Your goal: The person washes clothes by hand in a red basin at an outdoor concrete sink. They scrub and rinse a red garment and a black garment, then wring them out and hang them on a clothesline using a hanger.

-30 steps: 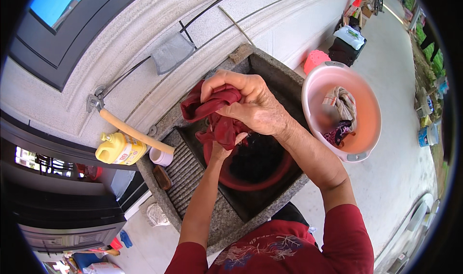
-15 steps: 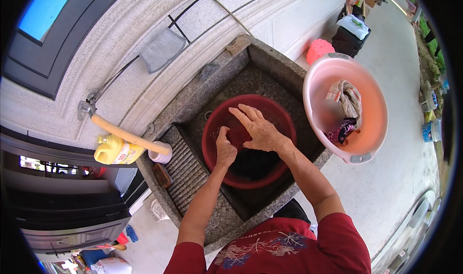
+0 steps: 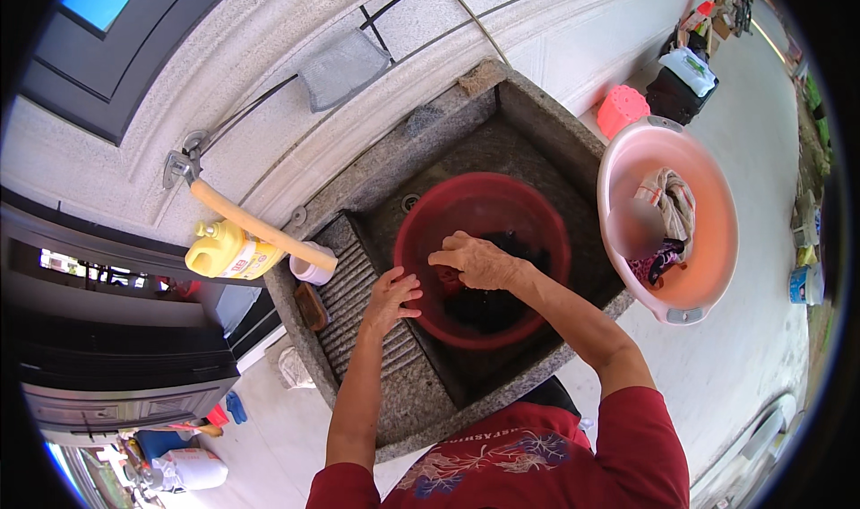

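My right hand (image 3: 473,260) has its fingers curled down onto the dark wet laundry (image 3: 488,298) inside the red basin (image 3: 484,195); whether they grip it, I cannot tell. My left hand (image 3: 391,296) rests with its fingers spread loosely on the basin's near-left rim. The basin sits in the stone sink (image 3: 537,115), beside its ribbed washboard (image 3: 354,303). A pink tub (image 3: 708,249) of clothes stands at the sink's right edge.

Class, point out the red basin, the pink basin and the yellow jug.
Red basin (image 3: 502,191): head view, far inner wall.
Pink basin (image 3: 717,231): head view, bare inner wall on the right.
Yellow jug (image 3: 224,251): head view, middle of its body.
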The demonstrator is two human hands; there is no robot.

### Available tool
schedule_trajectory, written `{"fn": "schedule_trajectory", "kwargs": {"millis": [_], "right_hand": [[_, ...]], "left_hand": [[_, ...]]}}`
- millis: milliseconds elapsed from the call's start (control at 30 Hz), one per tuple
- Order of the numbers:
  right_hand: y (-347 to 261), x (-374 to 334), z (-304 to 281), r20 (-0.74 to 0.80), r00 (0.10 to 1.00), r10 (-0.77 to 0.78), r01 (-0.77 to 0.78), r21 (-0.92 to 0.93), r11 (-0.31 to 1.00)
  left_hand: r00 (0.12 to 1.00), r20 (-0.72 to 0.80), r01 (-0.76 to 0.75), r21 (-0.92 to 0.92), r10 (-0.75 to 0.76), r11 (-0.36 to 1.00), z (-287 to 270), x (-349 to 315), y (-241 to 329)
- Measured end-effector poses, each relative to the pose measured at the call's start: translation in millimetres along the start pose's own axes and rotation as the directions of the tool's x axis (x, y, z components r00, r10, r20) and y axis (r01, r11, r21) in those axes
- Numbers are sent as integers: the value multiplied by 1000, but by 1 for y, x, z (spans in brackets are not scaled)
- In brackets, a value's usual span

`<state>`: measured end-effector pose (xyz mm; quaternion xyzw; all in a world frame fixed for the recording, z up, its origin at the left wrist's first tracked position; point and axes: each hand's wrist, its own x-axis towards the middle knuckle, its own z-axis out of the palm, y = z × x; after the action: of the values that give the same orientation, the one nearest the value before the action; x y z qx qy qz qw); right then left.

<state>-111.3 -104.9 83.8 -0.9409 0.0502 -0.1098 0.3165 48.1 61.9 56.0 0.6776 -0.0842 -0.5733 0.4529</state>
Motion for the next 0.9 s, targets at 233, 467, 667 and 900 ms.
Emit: {"fn": "schedule_trajectory", "kwargs": {"millis": [233, 467, 667, 900], "right_hand": [[-90, 0, -48, 5, 874, -485, 469, -269, 842], [-106, -43, -50, 76, 795, -601, 567, -444, 694], [-88, -68, -52, -269, 938, -217, 102, -386, 917], [-62, -90, -9, -291, 749, 596, -417, 493, 764]], "left_hand": [[855, 426, 216, -810, 294, 546, 53, -7, -28], [837, 417, 399, -908, 353, 126, 96, -4, -23], [940, 242, 252, -968, 241, -13, 97, 6, -18], [905, 239, 244, -969, 353, 29, 99, 17, -21]]}}
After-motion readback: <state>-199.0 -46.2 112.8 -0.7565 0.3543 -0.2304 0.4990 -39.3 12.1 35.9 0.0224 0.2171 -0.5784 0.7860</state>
